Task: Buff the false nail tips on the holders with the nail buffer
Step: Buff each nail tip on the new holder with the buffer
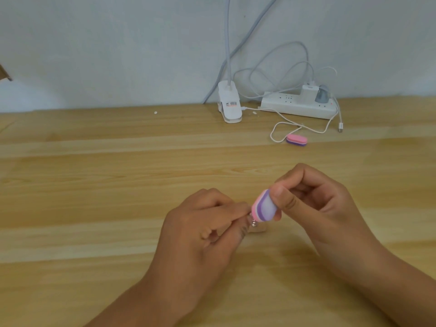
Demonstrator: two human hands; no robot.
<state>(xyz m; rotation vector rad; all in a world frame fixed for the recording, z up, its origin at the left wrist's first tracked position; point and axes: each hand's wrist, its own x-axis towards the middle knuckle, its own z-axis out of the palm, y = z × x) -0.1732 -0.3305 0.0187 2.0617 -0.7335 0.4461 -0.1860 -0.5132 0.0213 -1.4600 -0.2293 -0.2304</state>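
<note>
My right hand pinches a small pink, purple and white nail buffer between thumb and fingers, tilted down to the left. Its lower edge sits against the top of a clear nail tip holder with a small metal part. My left hand has its fingers curled round that holder from the left and hides most of it. The nail tip itself is hidden between the buffer and my left fingers.
A second pink and purple buffer lies further back on the wooden table. Behind it are a white power strip with plugged chargers, loose white cables and a white clip lamp base by the wall.
</note>
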